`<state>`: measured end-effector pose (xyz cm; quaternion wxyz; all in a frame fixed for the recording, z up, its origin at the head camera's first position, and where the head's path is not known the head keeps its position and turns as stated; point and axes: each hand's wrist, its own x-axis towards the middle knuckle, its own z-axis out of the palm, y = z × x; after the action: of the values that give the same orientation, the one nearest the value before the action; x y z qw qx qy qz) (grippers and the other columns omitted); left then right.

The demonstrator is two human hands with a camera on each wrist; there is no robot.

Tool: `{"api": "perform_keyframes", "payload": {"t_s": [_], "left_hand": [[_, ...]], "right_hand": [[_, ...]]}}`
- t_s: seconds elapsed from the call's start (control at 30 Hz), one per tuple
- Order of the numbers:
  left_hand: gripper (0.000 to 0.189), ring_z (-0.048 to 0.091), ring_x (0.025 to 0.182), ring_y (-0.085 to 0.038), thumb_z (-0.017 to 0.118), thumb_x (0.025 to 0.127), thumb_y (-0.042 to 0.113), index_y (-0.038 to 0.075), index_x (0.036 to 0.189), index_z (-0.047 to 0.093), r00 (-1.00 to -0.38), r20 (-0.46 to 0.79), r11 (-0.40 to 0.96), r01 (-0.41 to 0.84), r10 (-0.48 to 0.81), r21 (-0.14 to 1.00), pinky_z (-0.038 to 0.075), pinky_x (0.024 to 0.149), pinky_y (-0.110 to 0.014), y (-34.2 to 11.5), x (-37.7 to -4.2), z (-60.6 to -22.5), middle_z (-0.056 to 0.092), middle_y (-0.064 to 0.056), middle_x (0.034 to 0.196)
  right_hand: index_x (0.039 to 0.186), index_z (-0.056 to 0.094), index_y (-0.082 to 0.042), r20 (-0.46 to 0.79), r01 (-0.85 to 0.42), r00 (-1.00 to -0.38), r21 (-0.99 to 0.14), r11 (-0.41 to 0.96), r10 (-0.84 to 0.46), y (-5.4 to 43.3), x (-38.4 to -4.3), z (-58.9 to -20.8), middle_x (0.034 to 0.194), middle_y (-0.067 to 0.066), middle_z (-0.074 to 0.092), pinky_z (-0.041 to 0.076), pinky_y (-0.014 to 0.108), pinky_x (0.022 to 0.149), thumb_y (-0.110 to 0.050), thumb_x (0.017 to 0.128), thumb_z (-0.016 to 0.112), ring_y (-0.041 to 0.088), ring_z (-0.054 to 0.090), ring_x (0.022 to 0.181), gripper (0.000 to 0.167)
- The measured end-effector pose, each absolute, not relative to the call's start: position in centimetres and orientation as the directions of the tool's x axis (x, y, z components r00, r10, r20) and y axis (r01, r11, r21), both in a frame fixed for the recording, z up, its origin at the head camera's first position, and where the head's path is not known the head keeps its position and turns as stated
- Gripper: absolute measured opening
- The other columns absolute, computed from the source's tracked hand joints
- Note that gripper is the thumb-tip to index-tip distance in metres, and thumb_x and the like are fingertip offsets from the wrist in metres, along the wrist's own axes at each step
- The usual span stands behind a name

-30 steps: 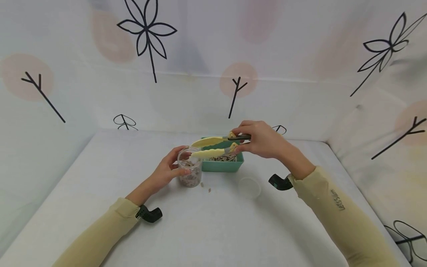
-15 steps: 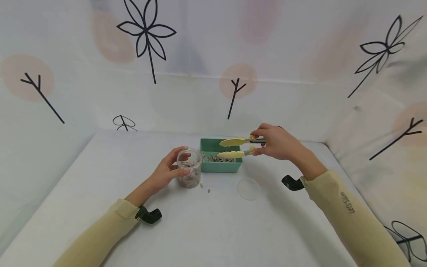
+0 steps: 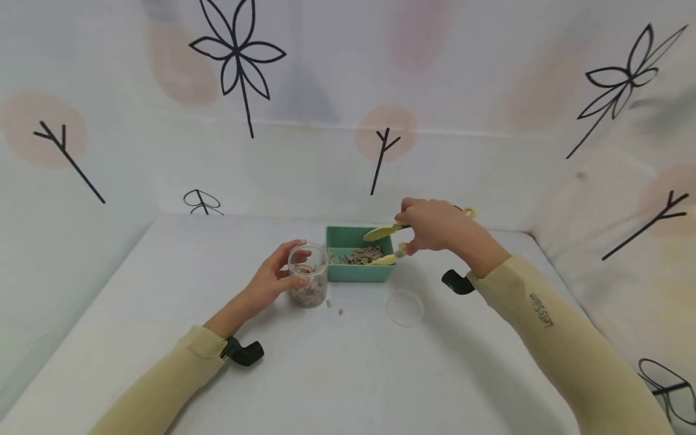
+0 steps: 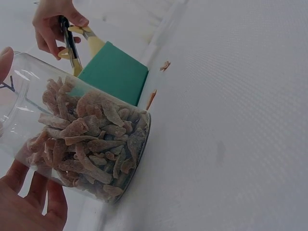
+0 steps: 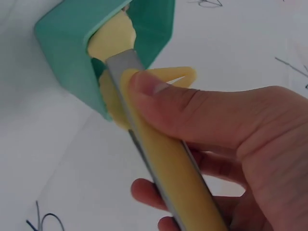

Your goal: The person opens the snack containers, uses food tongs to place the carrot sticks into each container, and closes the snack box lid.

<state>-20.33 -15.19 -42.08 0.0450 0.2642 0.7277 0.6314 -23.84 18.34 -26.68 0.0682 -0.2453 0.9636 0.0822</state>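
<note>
My left hand (image 3: pixel 270 275) grips a clear jar (image 4: pixel 82 139) standing on the table, partly filled with brownish dried strips (image 4: pixel 96 144). No lid is on it. To its right stands a green rectangular box (image 3: pixel 359 274), with more dried strips (image 3: pixel 363 254) lying inside. My right hand (image 3: pixel 437 225) holds a pair of yellow-tipped tongs (image 3: pixel 382 232) by the handles. The tong arms are spread, and their yellow tips reach into the box from its right side. In the right wrist view, the thumb presses along the upper tong arm (image 5: pixel 159 149).
A round translucent lid (image 3: pixel 405 308) lies on the white table (image 3: pixel 326 374) in front of the box. Two small stray pieces (image 3: pixel 341 312) rest near the jar's base. Printed fabric (image 3: pixel 304 163) rises behind the table.
The right hand moved the tongs right from above the jar, then forward and down into the box. Strips in the box look more heaped. The left hand keeps its hold on the jar.
</note>
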Motion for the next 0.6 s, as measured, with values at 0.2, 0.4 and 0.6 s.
{"api": "perform_keyframes", "payload": {"t_s": [0.2, 0.4, 0.6], "left_hand": [[0.071, 0.042, 0.134, -0.032, 0.073, 0.089, 0.004, 0.013, 0.151, 0.038, -0.854, 0.28, 0.039, 0.329, 0.439, 0.943, 0.036, 0.103, -0.056, -15.1, -20.3, -42.2, 0.049, -0.018, 0.144], [0.071, 0.043, 0.134, -0.032, 0.072, 0.089, 0.004, 0.013, 0.151, 0.038, -0.853, 0.285, 0.039, 0.334, 0.438, 0.942, 0.036, 0.103, -0.056, -15.0, -20.3, -42.2, 0.049, -0.019, 0.144], [0.072, 0.043, 0.133, -0.033, 0.072, 0.089, 0.002, 0.012, 0.151, 0.037, -0.854, 0.284, 0.039, 0.333, 0.436, 0.942, 0.037, 0.102, -0.055, -15.1, -20.3, -42.2, 0.049, -0.02, 0.144]], "right_hand": [[0.126, 0.068, -0.007, -0.236, -0.501, -0.858, 0.184, 0.846, -0.457, 16.4, -23.8, -26.4, 0.114, 0.009, 0.059, 0.053, 0.041, 0.075, -0.029, 0.077, 0.087, 0.023, 0.06, 0.082, 0.057], [0.123, 0.07, -0.007, -0.236, -0.522, -0.847, 0.205, 0.828, -0.476, 16.2, -24.0, -26.8, 0.112, 0.009, 0.059, 0.053, 0.039, 0.071, -0.027, 0.079, 0.087, 0.021, 0.059, 0.079, 0.051], [0.118, 0.073, -0.008, -0.202, -0.551, -0.833, 0.215, 0.806, -0.515, 16.9, -24.5, -27.8, 0.109, 0.01, 0.06, 0.052, 0.038, 0.067, -0.027, 0.082, 0.084, 0.02, 0.058, 0.077, 0.042]]}}
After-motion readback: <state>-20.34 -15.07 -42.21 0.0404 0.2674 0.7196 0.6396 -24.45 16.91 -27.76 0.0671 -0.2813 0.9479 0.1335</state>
